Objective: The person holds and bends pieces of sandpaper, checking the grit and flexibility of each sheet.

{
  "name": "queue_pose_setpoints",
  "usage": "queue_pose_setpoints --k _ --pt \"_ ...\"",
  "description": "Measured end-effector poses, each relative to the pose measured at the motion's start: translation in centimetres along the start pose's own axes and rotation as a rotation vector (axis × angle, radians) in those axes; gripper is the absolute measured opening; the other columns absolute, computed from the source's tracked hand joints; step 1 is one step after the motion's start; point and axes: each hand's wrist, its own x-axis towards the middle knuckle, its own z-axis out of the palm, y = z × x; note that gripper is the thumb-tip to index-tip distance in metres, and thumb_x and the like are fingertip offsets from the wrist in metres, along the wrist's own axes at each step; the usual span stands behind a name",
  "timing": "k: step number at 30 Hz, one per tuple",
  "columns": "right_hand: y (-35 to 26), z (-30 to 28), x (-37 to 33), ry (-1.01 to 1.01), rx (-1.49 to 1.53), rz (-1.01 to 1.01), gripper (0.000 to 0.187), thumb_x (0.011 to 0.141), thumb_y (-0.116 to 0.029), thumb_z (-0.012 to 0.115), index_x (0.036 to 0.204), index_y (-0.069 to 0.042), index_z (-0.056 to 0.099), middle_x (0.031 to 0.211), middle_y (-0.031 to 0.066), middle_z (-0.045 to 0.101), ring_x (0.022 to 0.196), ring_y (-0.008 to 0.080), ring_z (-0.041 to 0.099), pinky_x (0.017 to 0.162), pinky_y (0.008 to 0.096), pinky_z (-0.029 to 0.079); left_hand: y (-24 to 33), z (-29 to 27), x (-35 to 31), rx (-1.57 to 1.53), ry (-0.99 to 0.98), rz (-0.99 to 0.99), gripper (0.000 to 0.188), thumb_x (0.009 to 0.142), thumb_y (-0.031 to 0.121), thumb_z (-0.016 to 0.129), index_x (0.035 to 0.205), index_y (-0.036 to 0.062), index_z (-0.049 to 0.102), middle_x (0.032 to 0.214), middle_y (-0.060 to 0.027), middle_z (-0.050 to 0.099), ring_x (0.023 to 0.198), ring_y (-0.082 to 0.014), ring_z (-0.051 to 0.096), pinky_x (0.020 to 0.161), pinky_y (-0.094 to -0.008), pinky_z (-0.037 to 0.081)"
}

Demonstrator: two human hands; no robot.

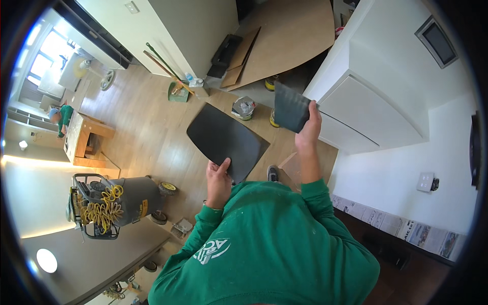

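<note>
My left hand (219, 182) grips the near edge of a large dark sandpaper sheet (223, 137), thumb on top and fingers underneath. A tan strip shows along the sheet's right edge. Raised a little higher on the right, my right hand (309, 133) pinches a smaller dark grey sandpaper piece (290, 108) by its right side. The two pieces are apart. Both of my arms are in green sleeves, bent at the elbows in front of my body.
A paint bucket (244, 108) and yellow-banded cans stand on the wood floor beyond. White cabinets (373, 109) rise at right. Brown board (290, 40) lies at the back. At left stand a wheeled grey machine (134, 198) with yellow cord and a wooden workbench (76, 137) beside another person (63, 117).
</note>
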Motion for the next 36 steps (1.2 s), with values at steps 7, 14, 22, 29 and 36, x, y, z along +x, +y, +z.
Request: queue_pose_setpoints --k 7,14,22,29,36 --pt "2.5 -1.0 -1.6 -0.759 0.056 0.650 0.051 0.100 -0.041 0.054 0.126 0.002 0.058 0.121 0.0130 0.066 0.104 0.0198 0.065 0.094 0.0336 0.051 2.6 -1.3 0.0 -1.107 -0.393 -0.953 0.070 0.104 0.018 0.049 0.158 0.0036 0.006 0.122 -0.0198 0.064 0.098 -0.0222 0.069 0.069 -0.0313 0.061" --pt "4.6 -1.0 -0.9 -0.889 -0.118 0.694 0.036 0.101 -0.034 0.059 0.113 0.000 0.067 0.106 0.0057 0.070 0.095 0.0124 0.065 0.086 0.0282 0.051 2.1 -1.1 -1.1 -0.393 -0.607 -0.857 0.060 0.106 0.033 0.041 0.155 0.0020 0.024 0.146 -0.0235 0.045 0.122 -0.0302 0.056 0.088 -0.0370 0.057" --pt "7.4 0.5 -5.0 -0.365 -0.254 0.352 0.031 0.100 -0.030 0.063 0.096 0.000 0.069 0.089 0.0012 0.068 0.079 0.0091 0.060 0.076 0.0245 0.049 1.5 2.3 0.9 -0.356 -0.364 -0.150 0.107 0.086 0.088 0.018 0.152 0.0049 0.031 0.154 -0.0121 0.040 0.142 -0.0299 0.035 0.118 -0.0532 0.028" --pt "11.2 -0.3 -6.0 -0.169 -0.499 -0.188 0.055 0.101 -0.036 0.061 0.061 -0.004 0.044 0.060 -0.0032 0.043 0.061 0.0055 0.036 0.052 0.0300 0.030 -3.4 3.2 4.3 0.206 0.027 0.133 0.042 0.099 0.026 0.064 0.132 0.0050 0.050 0.123 -0.0047 0.065 0.112 -0.0144 0.061 0.099 -0.0373 0.047" --pt "8.4 -1.9 -4.2 -0.061 -0.206 0.257 0.032 0.099 -0.032 0.065 0.110 -0.002 0.065 0.107 0.0054 0.065 0.097 0.0128 0.059 0.088 0.0305 0.047 -2.7 0.2 5.5 -0.007 0.058 0.072 0.025 0.095 0.007 0.066 0.118 0.0055 0.056 0.105 -0.0030 0.069 0.099 -0.0155 0.069 0.087 -0.0341 0.058"
